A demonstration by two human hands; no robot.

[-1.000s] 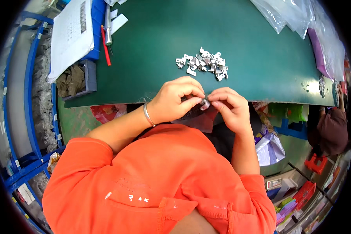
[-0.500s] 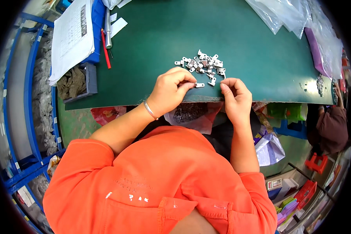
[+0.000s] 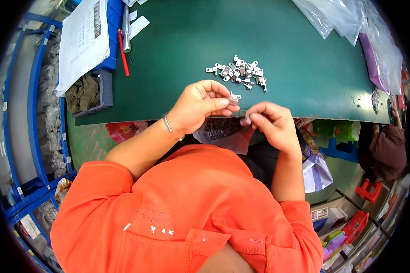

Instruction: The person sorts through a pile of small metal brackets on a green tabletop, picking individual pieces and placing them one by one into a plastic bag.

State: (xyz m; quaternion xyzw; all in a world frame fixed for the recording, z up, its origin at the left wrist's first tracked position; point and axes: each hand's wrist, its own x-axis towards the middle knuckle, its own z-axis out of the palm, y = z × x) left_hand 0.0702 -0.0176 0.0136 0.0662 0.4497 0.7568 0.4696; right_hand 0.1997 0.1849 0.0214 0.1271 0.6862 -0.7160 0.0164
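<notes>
Over the front edge of the green table (image 3: 177, 45), my left hand (image 3: 205, 101) pinches a small silver metal bracket (image 3: 234, 98) between thumb and fingers. To its right and slightly lower, my right hand (image 3: 274, 125) is closed, thumb against forefinger, on a tiny pale piece (image 3: 248, 119) too small to name. The two hands are a short gap apart. Beyond them on the table lies a loose pile of similar metal brackets (image 3: 239, 71), some with small holes in their tabs. Beneath the table edge, an open bag (image 3: 218, 131) holds many small dark parts.
At the left stand a grey bin (image 3: 105, 91) with a brown cloth, a paper sheet (image 3: 83, 43) and a red pen (image 3: 123, 54). Clear plastic bags (image 3: 337, 20) lie far right. Blue shelving (image 3: 34, 91) runs along the left; another person (image 3: 387, 150) sits at the right.
My left hand has lifted a bracket off the table. My right hand has moved from the pile toward me and left, with a tiny pale piece in its fingers.
</notes>
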